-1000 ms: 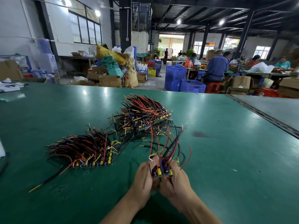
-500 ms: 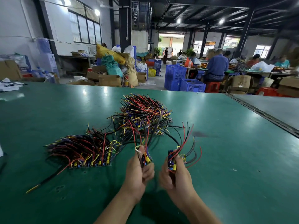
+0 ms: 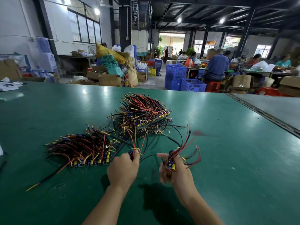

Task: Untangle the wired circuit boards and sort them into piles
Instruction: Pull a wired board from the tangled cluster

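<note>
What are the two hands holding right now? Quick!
Left hand: closed, gripping a small wired board.
Right hand: closed, gripping a second wired board.

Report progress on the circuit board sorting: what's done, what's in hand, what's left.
Done: the near-left pile lies with its boards lined up along the front edge. In hand: the left hand grips a wired board, the right hand grips a second board, held apart. Left: the far heap looks tangled and probably needs sorting; both held boards need placing.
</note>
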`<state>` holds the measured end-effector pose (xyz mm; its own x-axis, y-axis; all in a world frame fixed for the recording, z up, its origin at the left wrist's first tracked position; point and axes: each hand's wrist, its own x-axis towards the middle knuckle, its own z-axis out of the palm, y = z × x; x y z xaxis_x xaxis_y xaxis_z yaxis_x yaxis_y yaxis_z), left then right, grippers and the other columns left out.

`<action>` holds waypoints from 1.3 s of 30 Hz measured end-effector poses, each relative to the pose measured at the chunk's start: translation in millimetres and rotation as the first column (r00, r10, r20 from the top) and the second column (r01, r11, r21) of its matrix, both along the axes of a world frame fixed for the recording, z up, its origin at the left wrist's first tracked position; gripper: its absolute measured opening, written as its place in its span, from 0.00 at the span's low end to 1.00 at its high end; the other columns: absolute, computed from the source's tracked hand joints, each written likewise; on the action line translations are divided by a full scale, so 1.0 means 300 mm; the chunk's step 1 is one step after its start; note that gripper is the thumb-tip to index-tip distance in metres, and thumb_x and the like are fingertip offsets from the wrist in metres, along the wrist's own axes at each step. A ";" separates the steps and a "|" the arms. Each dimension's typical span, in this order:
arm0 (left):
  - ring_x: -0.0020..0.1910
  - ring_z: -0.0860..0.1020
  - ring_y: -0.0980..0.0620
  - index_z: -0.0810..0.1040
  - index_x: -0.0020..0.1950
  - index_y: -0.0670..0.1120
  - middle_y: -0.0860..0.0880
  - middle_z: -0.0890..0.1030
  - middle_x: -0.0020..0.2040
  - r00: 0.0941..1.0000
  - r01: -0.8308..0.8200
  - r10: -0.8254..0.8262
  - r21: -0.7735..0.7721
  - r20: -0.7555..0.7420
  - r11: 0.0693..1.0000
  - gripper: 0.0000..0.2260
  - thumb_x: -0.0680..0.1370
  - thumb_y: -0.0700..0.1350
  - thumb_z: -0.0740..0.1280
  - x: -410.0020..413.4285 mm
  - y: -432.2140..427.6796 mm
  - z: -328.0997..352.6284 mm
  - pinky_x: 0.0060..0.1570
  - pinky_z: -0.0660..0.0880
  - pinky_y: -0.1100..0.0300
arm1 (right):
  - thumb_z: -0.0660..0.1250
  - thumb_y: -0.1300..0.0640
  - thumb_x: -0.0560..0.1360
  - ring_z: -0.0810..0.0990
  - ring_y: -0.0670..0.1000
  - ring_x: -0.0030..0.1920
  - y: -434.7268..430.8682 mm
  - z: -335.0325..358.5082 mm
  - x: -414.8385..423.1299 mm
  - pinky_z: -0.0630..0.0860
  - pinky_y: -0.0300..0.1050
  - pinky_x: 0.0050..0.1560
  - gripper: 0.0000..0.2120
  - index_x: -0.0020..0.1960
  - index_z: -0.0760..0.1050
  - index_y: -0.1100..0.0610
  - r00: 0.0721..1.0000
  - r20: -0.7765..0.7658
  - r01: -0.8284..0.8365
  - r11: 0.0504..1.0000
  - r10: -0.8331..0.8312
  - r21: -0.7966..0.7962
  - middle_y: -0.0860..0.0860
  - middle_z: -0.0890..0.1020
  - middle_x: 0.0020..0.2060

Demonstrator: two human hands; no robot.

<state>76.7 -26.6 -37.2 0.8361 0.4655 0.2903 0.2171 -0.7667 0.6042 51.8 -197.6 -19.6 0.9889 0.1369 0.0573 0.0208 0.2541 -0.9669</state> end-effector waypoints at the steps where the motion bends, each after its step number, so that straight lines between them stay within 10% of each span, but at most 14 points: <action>1: 0.27 0.71 0.50 0.69 0.28 0.46 0.51 0.73 0.27 1.000 -0.011 0.011 0.011 0.005 1.000 0.25 0.78 0.62 0.60 0.001 -0.001 0.002 0.27 0.62 0.60 | 0.49 0.51 0.84 0.68 0.51 0.22 -0.001 0.003 -0.003 0.64 0.40 0.25 0.24 0.47 0.84 0.53 1.000 -0.003 0.016 0.999 -0.016 -0.037 0.53 0.73 0.26; 10: 0.22 0.65 0.54 0.64 0.29 0.48 0.54 0.66 0.23 0.997 0.064 -0.061 0.052 -0.057 0.997 0.25 0.70 0.66 0.67 -0.017 0.023 0.025 0.22 0.55 0.62 | 0.54 0.54 0.83 0.65 0.51 0.18 -0.045 0.034 0.010 0.63 0.38 0.22 0.25 0.36 0.83 0.57 0.995 0.030 0.094 0.987 -0.090 -0.130 0.54 0.68 0.19; 15: 0.23 0.61 0.55 0.58 0.26 0.50 0.53 0.63 0.20 0.917 0.320 -0.281 -0.102 0.284 0.942 0.25 0.81 0.56 0.60 -0.063 -0.001 0.055 0.27 0.57 0.56 | 0.56 0.56 0.83 0.78 0.56 0.22 -0.057 0.028 0.017 0.71 0.39 0.23 0.17 0.45 0.81 0.63 0.993 -0.002 -0.117 0.991 0.117 -0.065 0.60 0.80 0.28; 19: 0.22 0.63 0.60 0.69 0.28 0.48 0.55 0.69 0.24 0.839 0.544 -0.395 -0.540 0.374 0.643 0.21 0.82 0.43 0.60 -0.102 -0.086 0.076 0.24 0.59 0.66 | 0.69 0.53 0.72 0.74 0.53 0.17 -0.057 0.027 0.018 0.68 0.37 0.19 0.22 0.45 0.73 0.75 0.972 -0.016 -0.230 0.949 0.232 -0.215 0.58 0.79 0.25; 26: 0.30 0.77 0.50 0.78 0.48 0.42 0.43 0.80 0.35 0.801 0.499 -0.507 -0.823 0.319 0.271 0.06 0.77 0.33 0.64 -0.131 -0.101 0.072 0.27 0.71 0.60 | 0.72 0.43 0.68 0.68 0.51 0.19 -0.080 0.045 0.016 0.63 0.36 0.19 0.14 0.34 0.81 0.55 0.958 0.045 -0.255 0.915 0.282 -0.312 0.52 0.76 0.23; 30: 0.36 0.79 0.53 0.85 0.43 0.53 0.47 0.83 0.37 0.734 0.559 -0.620 -0.767 0.279 0.317 0.04 0.69 0.48 0.73 -0.133 -0.102 0.076 0.34 0.73 0.60 | 0.70 0.40 0.70 0.68 0.49 0.17 -0.092 0.045 0.015 0.63 0.35 0.19 0.20 0.35 0.80 0.57 0.965 0.000 -0.249 0.915 0.262 -0.316 0.55 0.76 0.23; 33: 0.34 0.79 0.54 0.83 0.45 0.46 0.49 0.83 0.37 0.780 0.524 -0.559 -0.782 0.282 0.337 0.01 0.74 0.42 0.73 -0.124 -0.120 0.060 0.32 0.74 0.62 | 0.70 0.37 0.71 0.74 0.53 0.20 -0.080 0.045 0.013 0.69 0.39 0.21 0.24 0.35 0.78 0.58 0.990 -0.028 -0.143 0.931 0.142 -0.335 0.56 0.78 0.26; 37: 0.30 0.79 0.54 0.77 0.45 0.37 0.47 0.82 0.35 0.811 0.547 -0.454 -0.755 0.369 0.363 0.04 0.76 0.37 0.69 -0.118 -0.130 0.058 0.31 0.75 0.64 | 0.74 0.52 0.73 0.81 0.50 0.39 -0.061 0.028 0.020 0.77 0.48 0.34 0.11 0.52 0.76 0.52 0.989 0.139 0.082 0.958 -0.045 -0.275 0.54 0.81 0.44; 39: 0.32 0.78 0.53 0.75 0.45 0.32 0.44 0.79 0.35 0.808 0.582 -0.403 -0.682 0.429 0.442 0.08 0.76 0.37 0.69 -0.113 -0.121 0.058 0.33 0.75 0.63 | 0.71 0.55 0.68 0.79 0.46 0.53 -0.070 0.015 0.019 0.78 0.42 0.47 0.21 0.60 0.72 0.48 0.920 0.383 0.221 0.911 -0.077 -0.347 0.48 0.78 0.53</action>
<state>42.9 -62.9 -19.7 0.9718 0.1016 0.2130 -0.2195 0.0577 0.9739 57.7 -218.6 -15.1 0.9220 0.0717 0.3805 0.3871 -0.1608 -0.9079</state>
